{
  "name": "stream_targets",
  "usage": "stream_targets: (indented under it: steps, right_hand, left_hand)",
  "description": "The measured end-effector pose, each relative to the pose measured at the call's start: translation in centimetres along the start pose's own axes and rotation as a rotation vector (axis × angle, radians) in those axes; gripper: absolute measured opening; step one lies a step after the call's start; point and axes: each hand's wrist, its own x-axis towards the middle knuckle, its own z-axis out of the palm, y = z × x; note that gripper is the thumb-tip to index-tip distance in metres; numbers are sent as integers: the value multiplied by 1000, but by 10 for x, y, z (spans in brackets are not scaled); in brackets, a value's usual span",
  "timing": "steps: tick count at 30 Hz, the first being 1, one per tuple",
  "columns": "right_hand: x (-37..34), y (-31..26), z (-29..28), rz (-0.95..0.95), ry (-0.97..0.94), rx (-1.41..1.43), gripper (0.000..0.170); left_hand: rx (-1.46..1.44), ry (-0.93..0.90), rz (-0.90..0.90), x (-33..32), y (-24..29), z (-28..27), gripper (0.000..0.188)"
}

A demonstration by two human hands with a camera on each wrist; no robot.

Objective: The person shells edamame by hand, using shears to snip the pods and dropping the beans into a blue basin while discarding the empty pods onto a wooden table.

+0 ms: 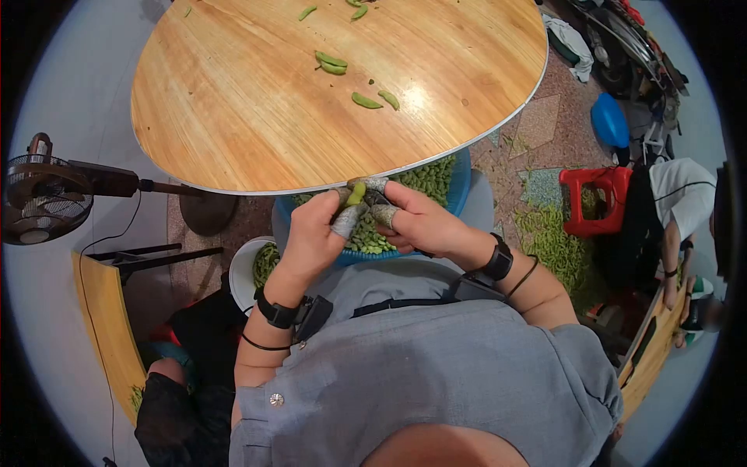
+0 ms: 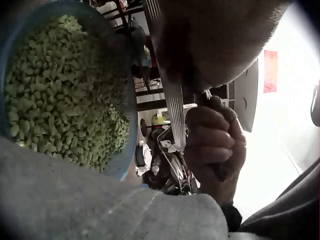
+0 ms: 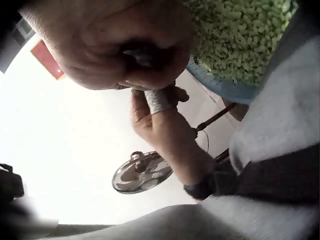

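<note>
Above a blue basin (image 1: 467,179) of shelled green beans (image 1: 436,177), both hands meet at the table's near edge. The left hand (image 1: 315,222) pinches a green bean pod (image 1: 357,193) between its thumb and fingers. Against it, the right hand (image 1: 426,223) has its fingers curled around a slim dark tool, mostly hidden; its dark end (image 3: 142,54) shows inside the palm in the right wrist view. Silver-grey wrapping (image 1: 348,222) covers the thumb and some fingertips. In the left wrist view, the beans (image 2: 65,95) fill much of the basin.
Several loose pods (image 1: 332,64) lie on the round wooden table (image 1: 257,101). A white bucket (image 1: 240,272) of pods stands to the left, near a fan (image 1: 47,198). To the right are a red stool (image 1: 574,204) and pods heaped on the floor (image 1: 556,249). Other people sit at both sides.
</note>
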Motion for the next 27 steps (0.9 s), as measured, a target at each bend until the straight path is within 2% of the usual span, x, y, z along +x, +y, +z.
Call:
stream_targets:
  steps: [1,3,4,6,7,8,9,11,13,15,19,21,25,27]
  right_hand:
    - [-1,1,-1,4,-23,-3,29]
    - [-3,5,-5,14,-44,-4,29]
    - [-4,7,-7,27,-55,-5,28]
    - [-2,11,-9,40,-65,-3,27]
    - [1,11,-10,-77,24,-164,25]
    - [3,12,-11,-192,112,-326,24]
    - [5,15,-13,-187,112,-324,24]
    - [9,20,-17,-348,354,-991,28]
    - [13,23,-17,-378,346,-993,32]
    - [17,30,-23,-521,331,-1211,34]
    - [18,36,-18,-504,368,-1333,36]
    - [19,41,-15,-429,437,-1397,35]
    - [25,48,-27,-466,424,-1396,33]
    - [26,48,-36,-511,385,-1359,31]
  left_hand:
    - [0,-1,-1,-2,0,-3,13]
    - [-1083,-136,-703,-10,3,-7,15]
    - [-1086,-135,-708,-13,1,-6,15]
    - [-1315,-142,-774,-18,-3,-2,17]
    - [-1317,-143,-777,-19,-4,1,17]
    - [-1151,-155,-769,-19,-4,5,18]
    - [-985,-166,-760,-20,-3,8,19]
    - [-897,-228,-696,-21,0,15,20]
    - [-807,-288,-627,-21,2,16,21]
    - [-669,-326,-612,-19,7,14,20]
    - [-501,-340,-552,-19,9,20,16]
    - [-422,-375,-547,-20,9,24,16]
    - [-382,-338,-550,-21,5,28,16]
    - [-673,-262,-700,-23,-5,29,18]
